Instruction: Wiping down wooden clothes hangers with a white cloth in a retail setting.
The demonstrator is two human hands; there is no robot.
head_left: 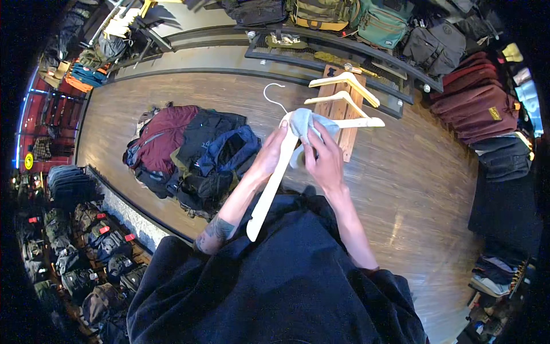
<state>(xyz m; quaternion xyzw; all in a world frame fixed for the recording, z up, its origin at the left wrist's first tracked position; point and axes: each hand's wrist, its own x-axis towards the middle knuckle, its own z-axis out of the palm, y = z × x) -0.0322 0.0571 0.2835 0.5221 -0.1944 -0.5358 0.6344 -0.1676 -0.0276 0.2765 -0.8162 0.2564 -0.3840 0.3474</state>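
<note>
1. The brown wood-plank floor spreads out beneath everything.
2. A heaped pile of maroon, black and blue jackets lies on the floor, to the left of both hands.
3. A narrow, slatted, reddish-brown wooden tabletop stands on the far side, slightly right.
4. A pale wooden clothes hanger with a curved metal hook is held up in front of the dark-clad torso; 1 arm slopes near and left, the other points right across the tabletop, the hook far.
5. 2 more pale wooden hangers are at the tabletop, beyond the held hanger.
6. The left hand grips the held hanger close to its neck.
7. The right hand, fingers bent, holds the cloth against the hanger.
8. A soft light-grey cloth drapes over the hanger's middle, between both hands.
</note>
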